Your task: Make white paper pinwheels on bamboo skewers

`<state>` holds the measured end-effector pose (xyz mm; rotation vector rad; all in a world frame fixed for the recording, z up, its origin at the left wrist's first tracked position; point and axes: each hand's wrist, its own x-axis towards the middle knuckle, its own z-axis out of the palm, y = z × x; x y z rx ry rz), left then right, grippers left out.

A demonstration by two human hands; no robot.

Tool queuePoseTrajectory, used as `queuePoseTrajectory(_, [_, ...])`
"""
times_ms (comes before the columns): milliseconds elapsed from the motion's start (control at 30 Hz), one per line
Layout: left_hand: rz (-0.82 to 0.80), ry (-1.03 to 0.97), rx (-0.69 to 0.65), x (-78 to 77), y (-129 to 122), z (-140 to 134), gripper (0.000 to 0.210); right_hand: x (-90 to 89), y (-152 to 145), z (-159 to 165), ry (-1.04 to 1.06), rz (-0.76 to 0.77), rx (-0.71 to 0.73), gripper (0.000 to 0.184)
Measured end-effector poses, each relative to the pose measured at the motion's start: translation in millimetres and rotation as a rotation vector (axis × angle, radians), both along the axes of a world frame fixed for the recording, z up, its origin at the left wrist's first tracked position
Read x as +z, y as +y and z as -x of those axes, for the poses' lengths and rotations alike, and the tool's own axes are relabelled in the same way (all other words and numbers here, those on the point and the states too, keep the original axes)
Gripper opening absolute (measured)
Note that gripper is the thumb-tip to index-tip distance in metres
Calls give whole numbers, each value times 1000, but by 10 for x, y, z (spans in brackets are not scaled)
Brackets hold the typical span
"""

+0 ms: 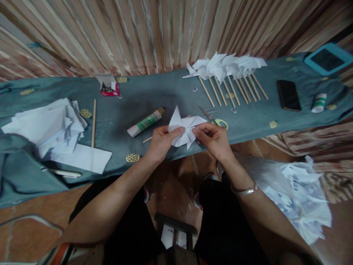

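Note:
A white paper pinwheel [180, 127] is held up over the front edge of the cloth-covered table [154, 88]. My left hand [164, 141] pinches its left side, thumb pressed on the paper near the centre. On the right side, my right hand [213, 138] grips it between thumb and fingers. A thin wooden stick [147, 140] shows partly beneath, the rest hidden by my left hand and the paper. Scissors with yellow-green handles [220, 123] lie just behind my right hand. To the left of the pinwheel rests a glue stick [146, 123] with a green label.
Several finished pinwheels [223, 66] on sticks lie in a row at the back. Paper sheets [52, 121] are piled at left beside a wooden stick [94, 123]. A small red box [109, 90], a phone [288, 95] and a bag of paper [298, 198] are around.

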<state>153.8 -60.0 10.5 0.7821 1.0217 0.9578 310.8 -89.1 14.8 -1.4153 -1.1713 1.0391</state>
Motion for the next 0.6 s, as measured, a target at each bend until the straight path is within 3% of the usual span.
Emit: queuePoseTrajectory(600, [-33,72,15,-26,-11,-1,15,-1,-22,-4,-54,-6,-7,26])
